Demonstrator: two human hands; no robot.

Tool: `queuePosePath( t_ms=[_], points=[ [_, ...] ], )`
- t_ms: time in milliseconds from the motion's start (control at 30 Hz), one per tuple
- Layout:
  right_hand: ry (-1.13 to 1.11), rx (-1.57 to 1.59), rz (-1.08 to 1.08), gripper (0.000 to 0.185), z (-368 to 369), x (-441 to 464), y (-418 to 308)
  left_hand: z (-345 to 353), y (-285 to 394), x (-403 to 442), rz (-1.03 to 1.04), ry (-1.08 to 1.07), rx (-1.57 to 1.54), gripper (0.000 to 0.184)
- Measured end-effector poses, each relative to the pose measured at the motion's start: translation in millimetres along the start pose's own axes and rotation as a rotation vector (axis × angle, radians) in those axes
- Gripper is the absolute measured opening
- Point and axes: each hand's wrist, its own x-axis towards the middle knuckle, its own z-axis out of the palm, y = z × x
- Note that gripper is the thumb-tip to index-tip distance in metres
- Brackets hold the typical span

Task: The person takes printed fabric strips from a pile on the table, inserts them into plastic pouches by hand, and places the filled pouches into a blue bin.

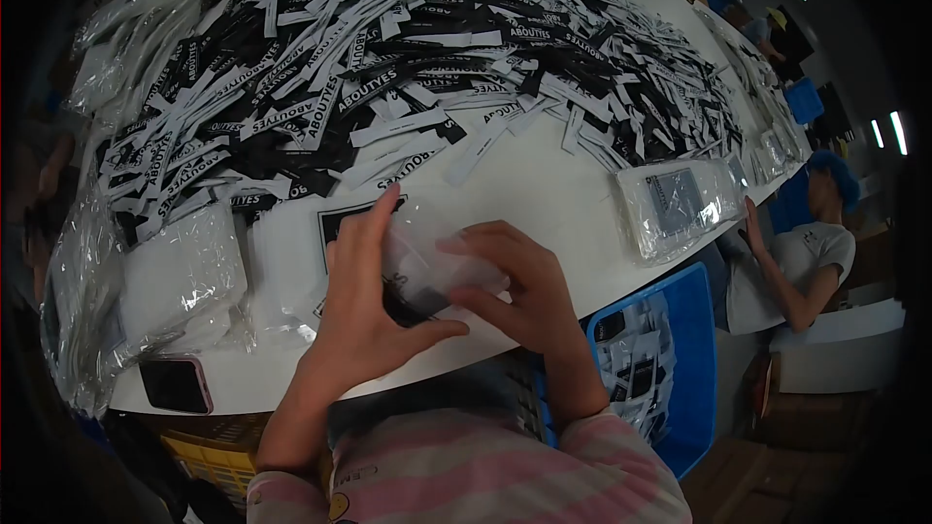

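A frosted, see-through plastic bag (427, 247) with something dark inside it is between my hands, over the table's front edge. My left hand (359, 306) holds the bag's left side, with long fingers stretched along it and the thumb spread below. At the other end, the curved fingers and thumb of my right hand (524, 281) grip the bag. What exactly lies inside is blurred by the plastic. Under and beside my left hand is a stack of pale bags (282, 272), one showing a black printed panel.
A wide heap of black and white printed strips (408, 68) covers the white table (563, 223). Clear-wrapped packs (184, 272) lie left, others (670, 204) right. A phone (175, 385) rests front left. A blue bin (694, 369) holds packets. A co-worker (801, 252) stands right.
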Motion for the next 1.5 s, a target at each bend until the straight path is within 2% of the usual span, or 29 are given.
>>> queuePosePath(
  t_ms=[67, 100, 133, 200, 233, 300, 333, 400, 433, 500, 533, 600, 667, 733, 767, 833, 867, 933, 967, 1100, 1200, 1267, 1333, 1367, 1400, 1433, 1467, 1500],
  points=[
    [-0.017, 0.029, -0.019, 0.020, -4, -3, 12, -6, -8, -1, -0.373, 0.047, -0.732, 0.064],
    [-0.038, 0.053, -0.039, 0.021, -6, -4, 16, -7, -12, -1, -0.433, 0.060, -0.849, 0.036],
    [-0.027, 0.058, -0.041, 0.021, -7, -4, 14, -8, -17, -3, -0.429, 0.050, -0.843, 0.036],
    [-0.205, -0.064, -0.072, 0.022, -10, -1, 10, -9, -23, -11, -0.567, -0.089, -0.933, 0.022],
    [-0.188, -0.057, -0.070, 0.022, -12, -1, 11, -7, -22, -11, -0.567, -0.107, -0.925, 0.022],
    [-0.461, -0.169, -0.044, 0.022, -17, -2, 16, -1, -17, -12, -0.450, 0.016, -0.898, 0.014],
    [-0.444, -0.165, -0.040, 0.022, -16, -4, 16, -1, -17, -11, -0.448, -0.002, -0.894, 0.014],
    [-0.143, -0.124, -0.250, 0.018, -8, -4, 13, -3, -17, -12, -0.483, 0.010, -0.841, 0.012],
    [-0.130, -0.118, -0.251, 0.018, -4, -5, 12, -3, -16, -11, -0.481, -0.001, -0.833, 0.012],
    [0.196, 0.126, -0.076, 0.015, 3, -7, 12, -3, -11, -8, -0.419, 0.096, -0.900, 0.012],
    [0.215, 0.132, -0.081, 0.015, 1, -10, 14, -2, -8, -7, -0.410, 0.078, -0.892, 0.012],
    [0.001, 0.087, 0.014, 0.017, -6, -20, 21, 1, -2, -8, -0.417, 0.009, -0.877, 0.011],
    [0.065, 0.152, -0.005, 0.018, -1, -24, 20, 3, 1, -11, -0.384, -0.054, -0.873, 0.009],
    [0.131, 0.263, -0.021, 0.020, 6, -26, 20, 7, 1, -15, -0.348, 0.112, -0.758, 0.010],
    [0.177, 0.311, -0.019, 0.021, 10, -26, 22, 8, 0, -16, -0.331, 0.126, -0.729, 0.012],
    [0.121, 0.531, 0.194, 0.023, 14, -28, 20, 14, 2, -20, -0.273, 0.142, -0.684, 0.017],
    [0.168, 0.517, 0.149, 0.025, 19, -28, 23, 16, 4, -22, -0.236, 0.156, -0.664, 0.021],
    [0.261, 0.494, 0.107, 0.027, 24, -27, 28, 17, 14, -21, -0.294, 0.145, -0.641, 0.023],
    [0.269, 0.488, 0.073, 0.028, 27, -26, 27, 20, 0, -24, -0.318, 0.217, -0.454, 0.025],
    [0.319, 0.455, -0.004, 0.028, 32, -26, 23, 21, 1, -21, -0.299, 0.147, -0.502, 0.025],
    [0.346, 0.342, -0.091, 0.027, 19, -31, 18, 14, 2, -22, -0.316, 0.166, -0.521, 0.026],
    [0.321, 0.335, -0.065, 0.025, 2, -42, 17, 5, 3, -25, -0.339, 0.214, -0.515, 0.027],
    [0.313, 0.307, -0.045, 0.021, -10, -55, 18, 4, 3, -33, -0.242, 0.029, -0.688, 0.026],
    [0.323, 0.301, -0.054, 0.020, -16, -63, 18, 19, 11, -33, -0.287, 0.153, -0.754, 0.019],
    [0.330, 0.357, -0.025, 0.018, -22, -69, 13, 25, 13, -32, -0.241, 0.073, -0.778, 0.015],
    [0.331, 0.412, 0.010, 0.017, -31, -77, 10, 26, 16, -28, -0.200, -0.004, -0.798, 0.012],
    [0.289, 0.312, 0.086, 0.017, -45, -87, 11, 26, 29, -19, -0.174, -0.063, -0.724, 0.010],
    [0.417, 0.191, 0.148, 0.023, -58, -101, 2, 26, 37, -9, -0.156, -0.126, -0.658, 0.009]
  ],
)
